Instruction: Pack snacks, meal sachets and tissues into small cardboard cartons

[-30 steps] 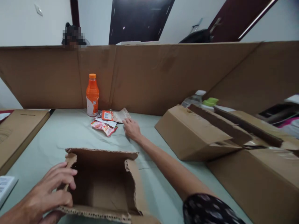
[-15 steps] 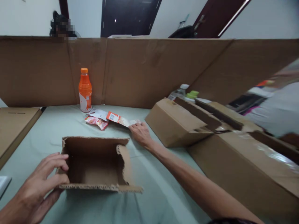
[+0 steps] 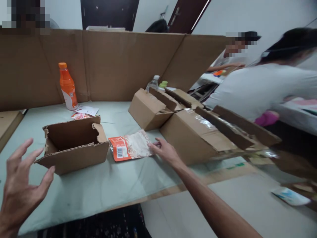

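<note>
My right hand (image 3: 165, 151) pinches the right end of an orange-and-white pouch (image 3: 132, 146) with a barcode on it. The pouch lies low over the green-covered table, right of a small cardboard box (image 3: 81, 158). That box has torn top edges, and its opening faces up. Just left of it, my left hand (image 3: 26, 183) is spread with nothing in it, apart from the box. Behind the box, a pink-and-white packet (image 3: 81, 115) and a white packet (image 3: 88, 110) lie partly hidden. An orange drink bottle (image 3: 68, 87) stands near them.
A cardboard screen (image 3: 128, 66) borders the table's back. Two open cardboard boxes (image 3: 193, 135) stand at the right, with a clear bottle (image 3: 153, 82) and a green-capped one (image 3: 163, 84) behind. Other people, one in a white shirt (image 3: 245, 89), are beyond.
The pouch has come toward me in my right hand, from behind the box to its right side. My left hand has let go of the box. The view has turned right.
</note>
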Demonstrator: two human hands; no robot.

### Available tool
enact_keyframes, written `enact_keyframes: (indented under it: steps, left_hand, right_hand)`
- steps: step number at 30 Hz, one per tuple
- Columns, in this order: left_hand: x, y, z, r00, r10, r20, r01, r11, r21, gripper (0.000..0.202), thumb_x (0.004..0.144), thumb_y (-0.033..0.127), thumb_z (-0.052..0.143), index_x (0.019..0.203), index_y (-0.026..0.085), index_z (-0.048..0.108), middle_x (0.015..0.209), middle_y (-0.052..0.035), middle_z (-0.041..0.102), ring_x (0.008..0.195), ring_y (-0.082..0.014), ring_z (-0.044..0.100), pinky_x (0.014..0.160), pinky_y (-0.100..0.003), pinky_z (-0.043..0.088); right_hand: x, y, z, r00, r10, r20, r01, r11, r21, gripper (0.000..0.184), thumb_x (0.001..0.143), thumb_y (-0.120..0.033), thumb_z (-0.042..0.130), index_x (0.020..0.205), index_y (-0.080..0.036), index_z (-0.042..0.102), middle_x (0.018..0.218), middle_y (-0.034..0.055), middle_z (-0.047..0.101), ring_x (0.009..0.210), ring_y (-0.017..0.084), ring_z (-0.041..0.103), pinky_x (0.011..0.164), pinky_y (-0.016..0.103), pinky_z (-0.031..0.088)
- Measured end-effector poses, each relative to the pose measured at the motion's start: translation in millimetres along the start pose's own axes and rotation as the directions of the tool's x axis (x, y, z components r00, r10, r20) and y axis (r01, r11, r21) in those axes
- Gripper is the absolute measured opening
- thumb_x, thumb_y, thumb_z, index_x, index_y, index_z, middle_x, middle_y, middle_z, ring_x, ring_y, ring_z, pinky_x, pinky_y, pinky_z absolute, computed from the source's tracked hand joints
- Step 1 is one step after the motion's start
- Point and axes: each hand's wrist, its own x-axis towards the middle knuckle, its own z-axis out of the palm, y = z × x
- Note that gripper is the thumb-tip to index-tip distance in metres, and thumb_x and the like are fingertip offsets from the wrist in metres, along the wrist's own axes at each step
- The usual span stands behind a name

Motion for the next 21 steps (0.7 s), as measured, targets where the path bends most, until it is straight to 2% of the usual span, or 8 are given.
enact_keyframes:
  steps: [3,5,8,11,14,16,18,21]
  left_hand:
    - [-32.3,35.6,2.8,0.977,-0.145,-0.157,0.138,0.989,-0.051,0.055,0.091,0.021,0.067,0.142,0.04,0.057,0.153,-0.0022,0.055,0.133,-0.0367,0.06,0.116,-0.063,0.048]
    - [-50.5,57.9,12.4,0.981,-0.121,-0.152,0.091,0.977,-0.191,0.045,0.089,0.013,0.066,0.129,0.034,0.065,0.14,-0.0051,0.063,0.12,-0.031,0.068,0.103,-0.054,0.06]
    - [-65.0,79.3,33.5,1.0,-0.014,0.015,0.018,0.93,-0.367,0.026,0.09,0.008,0.06,0.11,0.022,0.068,0.122,-0.0087,0.069,0.107,-0.0226,0.073,0.089,-0.037,0.065]
    - [-69.4,86.0,58.8,0.975,-0.025,0.22,0.12,0.894,-0.431,0.02,0.093,0.011,0.056,0.103,0.021,0.069,0.118,-0.0098,0.071,0.104,-0.0213,0.074,0.086,-0.034,0.066]
    - [-69.0,87.6,88.2,0.914,-0.044,0.403,0.233,0.87,-0.435,0.024,0.092,0.015,0.057,0.111,0.021,0.071,0.133,-0.0127,0.067,0.117,-0.0273,0.071,0.095,-0.044,0.065]
    - [-66.2,90.0,108.8,0.854,-0.01,0.52,0.278,0.854,-0.44,0.036,0.09,0.016,0.06,0.124,0.021,0.069,0.15,-0.0156,0.056,0.132,-0.0332,0.063,0.106,-0.052,0.058]
    - [-62.1,94.0,128.3,0.784,0.045,0.619,0.305,0.84,-0.448,0.05,0.088,0.018,0.064,0.139,0.021,0.063,0.163,-0.0178,0.042,0.144,-0.0388,0.051,0.117,-0.058,0.048]
    - [-57.9,101.1,152.1,0.721,0.098,0.686,0.332,0.82,-0.466,0.064,0.086,0.021,0.07,0.148,0.022,0.055,0.17,-0.0182,0.03,0.152,-0.0415,0.04,0.123,-0.059,0.04]
  right_hand:
    - [12.7,-18.0,15.7,0.996,-0.051,0.074,0.049,0.998,0.032,0.028,0.083,-0.037,0.065,0.093,-0.014,0.076,0.075,0.0052,0.074,0.064,0.021,0.066,0.061,0.029,0.048]
    - [9.0,-29.2,17.8,0.993,-0.083,0.087,0.082,0.997,0.011,0.021,0.086,-0.032,0.062,0.086,-0.016,0.074,0.073,0.004,0.072,0.065,0.02,0.065,0.062,0.028,0.046]
    - [-7.0,-41.8,8.0,0.991,-0.118,0.062,0.122,0.99,-0.069,0.022,0.092,-0.025,0.053,0.095,-0.017,0.074,0.089,0.0104,0.075,0.083,0.023,0.067,0.073,0.03,0.045]
    - [-22.0,-55.7,0.6,0.986,-0.148,0.079,0.157,0.979,-0.127,0.023,0.093,-0.025,0.053,0.1,-0.015,0.073,0.105,0.0184,0.073,0.099,0.029,0.065,0.086,0.036,0.043]
    - [-27.0,-68.7,6.1,0.973,-0.165,0.159,0.184,0.976,-0.114,0.026,0.093,-0.039,0.06,0.091,-0.017,0.074,0.099,0.0161,0.073,0.099,0.029,0.065,0.088,0.037,0.042]
    - [-23.9,-71.3,11.7,0.969,-0.156,0.193,0.173,0.982,-0.074,0.036,0.097,-0.046,0.054,0.083,-0.019,0.073,0.096,0.0136,0.074,0.099,0.027,0.066,0.087,0.035,0.043]
    - [-17.2,-67.2,15.1,0.972,-0.122,0.199,0.128,0.992,-0.019,0.039,0.1,-0.043,0.048,0.082,-0.019,0.073,0.102,0.0128,0.074,0.101,0.024,0.066,0.086,0.033,0.044]
    - [-5.7,-54.4,17.5,0.975,-0.049,0.216,0.029,0.995,0.094,0.025,0.092,-0.038,0.059,0.097,-0.018,0.074,0.105,0.0107,0.075,0.093,0.022,0.068,0.08,0.031,0.048]
